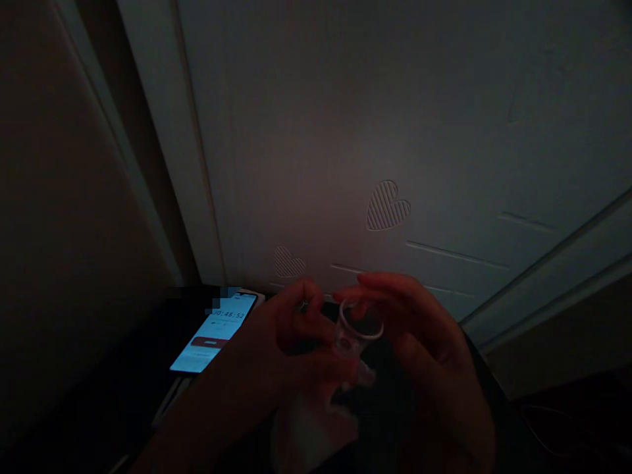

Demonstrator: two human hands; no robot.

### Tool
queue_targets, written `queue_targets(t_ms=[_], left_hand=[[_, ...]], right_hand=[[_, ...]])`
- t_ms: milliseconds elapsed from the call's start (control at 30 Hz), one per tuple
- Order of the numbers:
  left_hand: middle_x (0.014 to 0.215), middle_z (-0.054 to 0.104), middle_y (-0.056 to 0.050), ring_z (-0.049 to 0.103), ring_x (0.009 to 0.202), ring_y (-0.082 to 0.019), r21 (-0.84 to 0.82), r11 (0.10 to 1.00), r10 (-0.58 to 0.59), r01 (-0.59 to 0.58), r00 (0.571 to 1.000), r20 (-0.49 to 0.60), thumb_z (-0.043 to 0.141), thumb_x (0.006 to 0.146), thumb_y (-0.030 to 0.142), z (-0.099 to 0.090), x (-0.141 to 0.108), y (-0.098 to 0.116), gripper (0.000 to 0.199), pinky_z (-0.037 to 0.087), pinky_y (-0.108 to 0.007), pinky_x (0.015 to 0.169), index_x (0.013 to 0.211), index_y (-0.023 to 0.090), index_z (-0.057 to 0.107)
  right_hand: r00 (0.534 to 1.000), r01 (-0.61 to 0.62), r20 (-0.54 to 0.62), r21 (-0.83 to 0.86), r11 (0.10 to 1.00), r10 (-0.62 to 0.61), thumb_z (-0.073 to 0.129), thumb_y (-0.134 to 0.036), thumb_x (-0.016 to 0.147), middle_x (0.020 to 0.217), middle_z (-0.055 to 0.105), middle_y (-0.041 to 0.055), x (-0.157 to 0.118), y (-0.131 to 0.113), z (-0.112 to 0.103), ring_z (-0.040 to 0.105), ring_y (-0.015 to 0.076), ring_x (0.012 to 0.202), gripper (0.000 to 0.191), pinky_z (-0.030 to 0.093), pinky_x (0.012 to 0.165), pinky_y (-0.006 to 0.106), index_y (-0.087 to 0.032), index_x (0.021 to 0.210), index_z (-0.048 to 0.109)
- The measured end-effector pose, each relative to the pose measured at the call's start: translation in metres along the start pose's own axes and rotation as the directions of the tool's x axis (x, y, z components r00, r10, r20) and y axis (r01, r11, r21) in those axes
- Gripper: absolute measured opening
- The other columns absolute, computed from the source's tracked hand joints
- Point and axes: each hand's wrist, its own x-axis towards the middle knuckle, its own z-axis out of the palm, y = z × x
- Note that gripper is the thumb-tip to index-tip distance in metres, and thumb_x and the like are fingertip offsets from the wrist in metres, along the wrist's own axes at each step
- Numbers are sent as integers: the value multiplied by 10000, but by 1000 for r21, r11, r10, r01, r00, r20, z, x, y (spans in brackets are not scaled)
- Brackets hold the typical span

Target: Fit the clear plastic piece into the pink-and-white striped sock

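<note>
The scene is very dark. My left hand (pixel 296 342) is closed on a small round cup (pixel 345 341) with a pale rim, thumb and fingers against its lower side. The cup's open mouth tilts toward me; its contents are too dark to make out. Close on the cup's right, my right hand (pixel 434 336) is curved with its fingers and thumb apart. One fingertip seems to reach over or into the rim, but I cannot tell if it touches. Beneath my left hand is a soft, pinkish-white thing (pixel 316 434), perhaps cloth or a bag, blurred in the dark.
At left, a lit phone (pixel 210 342) showing a timer lies on a dark surface, partly behind my left wrist. A pale panel (pixel 316 131) with engraved hearts rises just beyond my hands. A thin cable (pixel 543 434) shows faintly at lower right.
</note>
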Motion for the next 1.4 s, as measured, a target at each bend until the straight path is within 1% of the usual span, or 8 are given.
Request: queue_targets(t_ms=[167,333,533,733,967,1100,1267,1400], left_hand=[[674,656,35,633,584,-149,-18,999,-40,42,993,110,704,609,113,-6,0,-4,376,458,-219,492,773,205,379],[670,656,42,605,543,-113,-66,998,-15,25,987,158,689,611,83,-5,3,-10,394,434,-191,472,735,204,335],[646,640,56,591,515,-103,-29,1000,2,0,997,72,697,601,104,-2,3,-6,416,420,-178,440,698,208,306],[633,627,57,610,541,-124,7,1000,-5,5,998,69,702,604,122,-4,4,-2,389,428,-194,453,671,199,327],[694,631,42,595,586,-113,159,985,88,-73,992,-91,682,633,115,-2,3,3,322,443,-198,514,699,199,378],[769,604,28,574,677,-117,292,942,220,-167,963,-159,689,641,162,-7,3,4,218,436,-198,583,743,195,499],[782,613,29,571,712,-130,493,850,321,-184,924,-209,667,673,232,-9,2,4,141,435,-206,621,772,216,569],[682,604,49,572,611,-120,644,745,441,-175,853,-278,641,683,273,-3,2,0,138,431,-196,532,787,234,558]], right_hand=[[999,-25,48,26,999,23,541,-346,802,1032,641,37,-2,-1,-7,606,204,903,318,499,753,345,-285,1113,533],[998,-61,25,45,997,60,633,-285,729,864,653,14,0,-4,-6,608,177,782,284,500,662,297,-272,1008,578],[995,-65,-83,-21,998,64,670,-164,640,789,613,-9,2,-5,-1,577,161,761,324,477,661,277,-262,937,586],[999,-38,-7,-32,999,38,558,-258,763,991,631,24,-1,-1,-1,588,190,885,257,489,748,323,-268,1019,584],[1000,-13,21,-118,993,16,611,-212,752,1019,629,13,-2,-5,-9,591,194,898,291,486,765,324,-296,1031,605],[997,26,-63,-242,970,-42,611,-208,755,1048,605,12,-1,-4,-11,559,191,937,317,463,802,329,-301,1057,593],[990,68,-90,-370,926,-109,550,-232,800,1011,588,13,-1,0,-3,534,176,937,242,431,803,309,-276,1036,585],[973,43,-181,-464,885,-143,514,-239,819,937,583,3,1,3,7,534,153,888,172,414,760,281,-251,981,571]])
